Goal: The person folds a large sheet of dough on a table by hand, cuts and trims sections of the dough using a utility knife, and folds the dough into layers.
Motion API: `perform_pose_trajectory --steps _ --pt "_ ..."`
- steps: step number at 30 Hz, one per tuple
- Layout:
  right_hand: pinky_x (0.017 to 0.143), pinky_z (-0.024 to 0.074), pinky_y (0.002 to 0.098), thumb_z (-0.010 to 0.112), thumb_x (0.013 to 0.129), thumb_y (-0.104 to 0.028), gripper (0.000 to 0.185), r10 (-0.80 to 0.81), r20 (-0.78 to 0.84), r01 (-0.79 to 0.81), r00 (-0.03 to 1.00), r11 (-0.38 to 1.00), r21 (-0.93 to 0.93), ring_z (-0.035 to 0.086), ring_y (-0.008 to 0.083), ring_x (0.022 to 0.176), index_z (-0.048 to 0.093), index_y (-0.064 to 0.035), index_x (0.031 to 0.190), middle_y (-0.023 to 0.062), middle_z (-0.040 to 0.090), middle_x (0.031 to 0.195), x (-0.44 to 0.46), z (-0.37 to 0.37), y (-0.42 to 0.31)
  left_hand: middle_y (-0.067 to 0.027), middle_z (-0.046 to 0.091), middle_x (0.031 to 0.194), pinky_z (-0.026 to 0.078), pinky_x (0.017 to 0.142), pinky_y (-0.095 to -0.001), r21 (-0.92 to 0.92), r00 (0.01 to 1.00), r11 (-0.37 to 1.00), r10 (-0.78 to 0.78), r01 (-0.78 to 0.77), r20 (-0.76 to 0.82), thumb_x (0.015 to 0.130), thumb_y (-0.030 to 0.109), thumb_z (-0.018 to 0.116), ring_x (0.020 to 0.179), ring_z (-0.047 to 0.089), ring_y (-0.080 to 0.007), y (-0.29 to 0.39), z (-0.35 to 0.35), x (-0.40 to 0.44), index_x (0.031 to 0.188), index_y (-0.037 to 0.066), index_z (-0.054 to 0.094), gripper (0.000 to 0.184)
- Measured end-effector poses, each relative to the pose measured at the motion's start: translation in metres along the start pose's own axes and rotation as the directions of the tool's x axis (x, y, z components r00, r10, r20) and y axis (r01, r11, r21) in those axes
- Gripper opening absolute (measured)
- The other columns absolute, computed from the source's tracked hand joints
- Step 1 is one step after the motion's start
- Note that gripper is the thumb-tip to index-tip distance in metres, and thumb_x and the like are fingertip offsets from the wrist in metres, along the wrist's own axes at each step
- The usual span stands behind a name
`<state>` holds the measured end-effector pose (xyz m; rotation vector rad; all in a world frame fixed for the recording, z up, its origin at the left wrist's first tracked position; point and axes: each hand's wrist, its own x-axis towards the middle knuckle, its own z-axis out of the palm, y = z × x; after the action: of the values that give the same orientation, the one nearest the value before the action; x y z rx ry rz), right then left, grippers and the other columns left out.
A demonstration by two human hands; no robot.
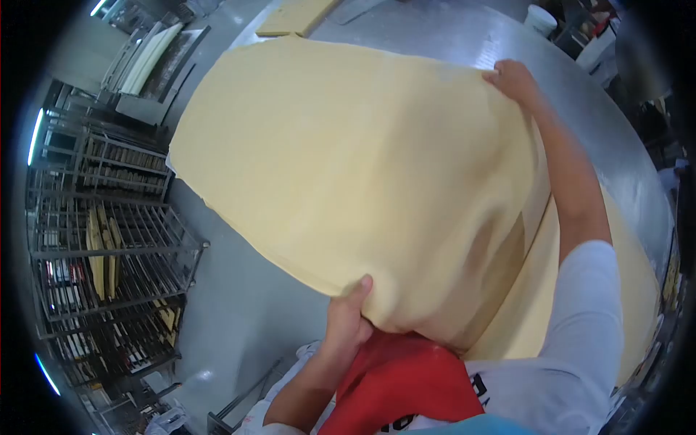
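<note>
A large pale-yellow sheet of dough [326, 152] spreads across the middle of the head view. My left hand [348, 319] grips its near edge, thumb on top and the other fingers hidden underneath. At the far right corner, my right hand [512, 80] is closed on the dough's edge. Between my hands the right part of the sheet is lifted and sags in soft folds. Under and to the right of it, more dough [631, 290] lies flat on the metal table.
The metal table [602, 130] curves around the right side. A yellow slab [293, 16] lies at its far end. Wheeled metal racks [109, 254] holding trays and boards stand on the left, over a grey floor [217, 304]. A white bucket [540, 20] is at the back right.
</note>
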<state>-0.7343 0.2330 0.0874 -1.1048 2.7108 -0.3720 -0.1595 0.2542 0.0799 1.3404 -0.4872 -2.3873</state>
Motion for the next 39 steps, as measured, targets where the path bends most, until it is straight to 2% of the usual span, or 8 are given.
perform_pose_trajectory --steps 3,7,9,15,19,30,36,39 --pt "0.090 0.0519 0.0488 0.066 0.091 -0.041 0.039 -0.050 -0.045 0.042 0.998 0.986 -0.159 0.066 0.0389 0.105 0.071 -0.0038 0.100 0.0180 0.072 0.108 -0.007 0.021 -0.002 -0.0179 0.059 0.133 0.054 0.102 -0.0461 0.039 0.997 0.998 0.050 -0.048 -0.053 0.101 0.007 0.059 0.119 0.061 -0.0317 -0.010 -0.004 0.011 0.138 -0.007 0.047 0.041" --pt "0.111 0.0410 0.0459 0.060 0.097 -0.040 0.050 -0.293 -0.246 0.250 0.924 0.949 -0.190 0.051 0.0337 0.133 0.058 -0.0108 0.137 0.0161 0.056 0.142 -0.034 0.075 -0.048 -0.0173 0.060 0.131 0.055 0.100 -0.0471 -0.191 0.998 0.982 0.025 -0.014 0.052 0.102 0.008 0.058 0.117 0.062 -0.0313 -0.034 -0.027 0.026 0.137 -0.007 0.048 0.040" --pt "0.122 0.0280 0.0423 0.051 0.101 -0.042 0.061 -0.491 -0.027 0.468 0.871 0.844 -0.262 0.037 0.0323 0.147 0.042 -0.0134 0.153 0.0160 0.041 0.157 -0.009 0.113 -0.035 -0.0172 0.059 0.131 0.055 0.099 -0.0471 -0.205 0.999 0.979 -0.017 0.025 0.045 0.102 0.009 0.058 0.116 0.063 -0.0305 -0.043 -0.018 0.031 0.137 -0.006 0.048 0.039" --pt "0.125 0.0148 0.0522 0.034 0.105 -0.050 0.065 -0.182 -0.086 0.154 0.980 0.953 -0.262 0.019 0.0314 0.155 0.029 -0.0164 0.160 0.0093 0.024 0.168 -0.020 0.142 -0.133 -0.0175 0.059 0.132 0.053 0.100 -0.0443 -0.176 0.995 0.981 0.086 -0.076 0.051 0.104 0.014 0.057 0.119 0.061 -0.0309 -0.034 -0.015 0.028 0.136 -0.005 0.050 0.038" --pt "0.126 0.0105 0.0530 0.032 0.107 -0.044 0.060 -0.569 0.185 0.597 0.801 0.742 -0.305 0.014 0.0321 0.156 0.025 -0.0207 0.162 0.0070 0.016 0.170 -0.095 0.165 -0.243 -0.0135 0.066 0.120 0.055 0.091 -0.0402 -0.056 0.997 0.998 0.041 -0.037 0.062 0.106 0.020 0.053 0.105 0.066 -0.0251 -0.019 -0.049 0.035 0.127 -0.002 0.057 0.031" --pt "0.126 0.0063 0.0552 0.031 0.107 -0.049 0.060 -0.748 0.305 0.808 0.589 0.553 -0.204 0.007 0.0291 0.158 0.023 -0.0269 0.162 0.0019 0.013 0.171 -0.253 0.188 -0.329 -0.0088 0.070 0.107 0.055 0.083 -0.0368 0.236 0.897 0.938 -0.320 0.255 0.305 0.100 0.032 0.064 0.091 0.067 -0.0210 -0.048 -0.066 0.011 0.119 0.005 0.063 0.033" --pt "0.125 0.0113 0.0561 0.047 0.103 -0.033 0.058 -0.622 0.251 0.655 0.742 0.752 -0.074 0.020 0.0235 0.155 0.034 -0.0220 0.159 0.0034 0.025 0.168 -0.294 0.112 -0.272 -0.0094 0.063 0.114 0.052 0.087 -0.0343 0.421 0.847 0.879 -0.039 -0.224 0.531 0.089 0.024 0.078 0.104 0.061 -0.0217 -0.085 -0.070 0.001 0.122 0.003 0.062 0.042" --pt "0.111 0.0422 0.0443 0.057 0.081 -0.008 0.058 -0.444 -0.061 0.439 0.894 0.895 -0.077 0.057 0.0293 0.128 0.058 -0.0071 0.139 0.0116 0.060 0.141 -0.262 0.072 -0.158 -0.0162 0.055 0.123 0.048 0.093 -0.0385 0.701 0.745 0.253 0.260 -0.666 0.614 0.079 0.027 0.086 0.111 0.056 -0.0287 -0.093 -0.070 -0.023 0.127 0.000 0.061 0.061"
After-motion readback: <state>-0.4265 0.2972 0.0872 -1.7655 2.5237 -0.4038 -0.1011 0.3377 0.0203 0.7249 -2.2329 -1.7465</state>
